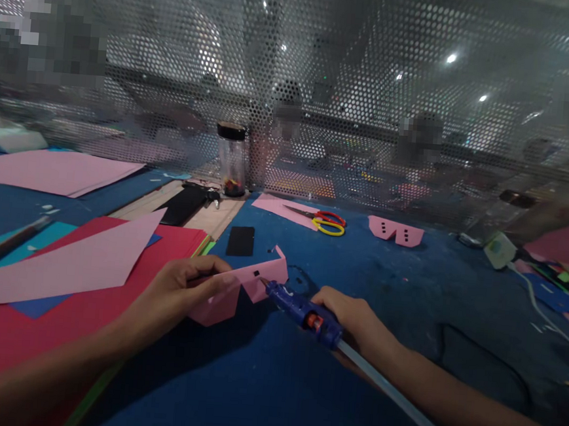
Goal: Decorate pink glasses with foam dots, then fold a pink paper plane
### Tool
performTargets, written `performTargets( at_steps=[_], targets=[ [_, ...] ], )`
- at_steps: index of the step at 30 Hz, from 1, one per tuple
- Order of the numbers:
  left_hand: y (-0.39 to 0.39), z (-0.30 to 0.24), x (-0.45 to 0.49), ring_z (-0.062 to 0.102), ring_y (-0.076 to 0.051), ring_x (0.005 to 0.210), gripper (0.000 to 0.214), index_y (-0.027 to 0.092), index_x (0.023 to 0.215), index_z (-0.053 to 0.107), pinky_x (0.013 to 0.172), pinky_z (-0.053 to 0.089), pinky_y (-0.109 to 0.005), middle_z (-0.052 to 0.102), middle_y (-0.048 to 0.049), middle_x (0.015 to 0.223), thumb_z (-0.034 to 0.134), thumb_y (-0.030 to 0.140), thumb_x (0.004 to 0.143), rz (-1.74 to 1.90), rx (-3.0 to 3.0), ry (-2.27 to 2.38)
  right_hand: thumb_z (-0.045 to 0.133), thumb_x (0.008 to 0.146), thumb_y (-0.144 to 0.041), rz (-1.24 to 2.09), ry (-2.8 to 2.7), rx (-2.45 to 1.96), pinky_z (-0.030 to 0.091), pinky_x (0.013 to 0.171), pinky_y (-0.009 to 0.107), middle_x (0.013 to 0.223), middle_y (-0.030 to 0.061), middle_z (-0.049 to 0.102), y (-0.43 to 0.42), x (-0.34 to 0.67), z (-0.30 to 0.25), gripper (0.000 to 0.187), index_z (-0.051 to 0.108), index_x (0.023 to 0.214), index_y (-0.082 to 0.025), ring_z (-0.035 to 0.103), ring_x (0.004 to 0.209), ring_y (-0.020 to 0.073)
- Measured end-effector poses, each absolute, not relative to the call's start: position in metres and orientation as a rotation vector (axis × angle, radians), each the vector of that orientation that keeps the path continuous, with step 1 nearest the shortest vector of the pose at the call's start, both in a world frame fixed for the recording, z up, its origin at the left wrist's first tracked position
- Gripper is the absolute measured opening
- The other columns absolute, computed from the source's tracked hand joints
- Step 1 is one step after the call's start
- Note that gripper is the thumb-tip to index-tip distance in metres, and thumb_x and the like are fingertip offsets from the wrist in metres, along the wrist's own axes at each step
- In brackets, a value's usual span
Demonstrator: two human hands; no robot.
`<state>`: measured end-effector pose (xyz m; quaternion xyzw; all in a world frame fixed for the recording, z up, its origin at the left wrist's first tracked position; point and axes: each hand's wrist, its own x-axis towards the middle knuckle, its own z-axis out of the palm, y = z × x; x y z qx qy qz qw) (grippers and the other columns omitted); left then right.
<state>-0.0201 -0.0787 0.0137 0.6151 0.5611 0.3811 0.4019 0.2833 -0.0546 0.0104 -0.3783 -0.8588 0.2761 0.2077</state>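
Note:
Between the thumb and fingers of my left hand (195, 285) is a folded pink paper piece (218, 303), lifted above the blue table. A small black square (257, 274) sits on its upper band. My right hand (348, 316) grips a blue hot glue gun (301, 309), a long clear glue stick (398, 399) running out of its back. The gun's nozzle points left, right by the black square; I cannot tell if it touches the paper. Behind them lies a small black rectangular sheet (241, 241).
Red-and-yellow scissors (328, 223) rest partly on a pink strip (275, 207). A notched pink cutout (395, 231) with black squares lies farther right. A lidded clear jar (232, 163) stands before the perforated metal screen (323, 98). Coloured paper sheets (174, 240) spread at left; a cable (490, 357) curls at right.

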Motion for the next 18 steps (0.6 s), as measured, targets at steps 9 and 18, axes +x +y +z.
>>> performTargets(
  at_steps=[9,18],
  targets=[
    [-0.077,0.014,-0.019,0.049,-0.013,0.063,0.035,0.019,0.081,0.068,0.057,0.034,-0.024,0.055,0.002,0.066,0.065,0.053,0.087,0.952,1.544,1.422,0.062,0.077,-0.015,0.796,-2.418,-1.119,0.037,0.066,0.023,0.092,-0.0027,0.068,-0.056,0.283,0.015,0.021,0.06,0.096,-0.023,0.066,0.079,0.0149],
    [-0.077,0.013,-0.019,0.049,-0.014,0.059,0.03,0.023,0.076,0.071,0.052,0.034,-0.024,0.056,0.0,0.064,0.066,0.051,0.084,1.0,1.546,1.437,0.062,0.077,-0.014,0.805,-2.458,-1.102,0.037,0.067,0.024,0.094,-0.002,0.069,-0.056,0.285,0.022,0.022,0.06,0.098,-0.022,0.066,0.082,0.0155]
  ],
)
